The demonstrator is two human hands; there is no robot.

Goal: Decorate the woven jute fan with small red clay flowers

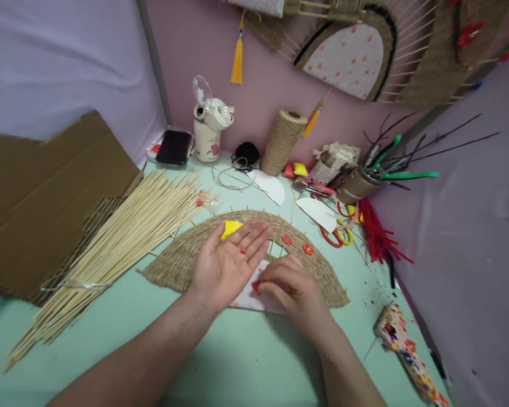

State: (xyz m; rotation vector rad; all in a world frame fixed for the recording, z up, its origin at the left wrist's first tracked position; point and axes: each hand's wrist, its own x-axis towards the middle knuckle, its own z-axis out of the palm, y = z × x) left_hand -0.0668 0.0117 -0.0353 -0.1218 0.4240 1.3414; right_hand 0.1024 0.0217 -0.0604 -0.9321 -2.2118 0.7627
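My left hand (229,257) lies palm up and open over a woven straw arch (182,254) on the table, with a tiny red clay bead (243,250) resting on the palm. A yellow clay lump (230,227) sits just beyond its fingers. My right hand (290,285) is closed in a pinch on a small piece of red clay (255,285), over the white patterned centre (248,297) of the arch. Two small red clay flowers (297,244) sit on the weave to the right.
A bundle of bamboo sticks (119,237) and brown cardboard (46,192) lie at left. At the back stand a phone (173,147), a cup (207,133), a twine spool (282,141), and a holder of tools (360,181). Scissors (337,232) and red pipe cleaners (375,234) lie right; a patterned roll (402,345) at the near right.
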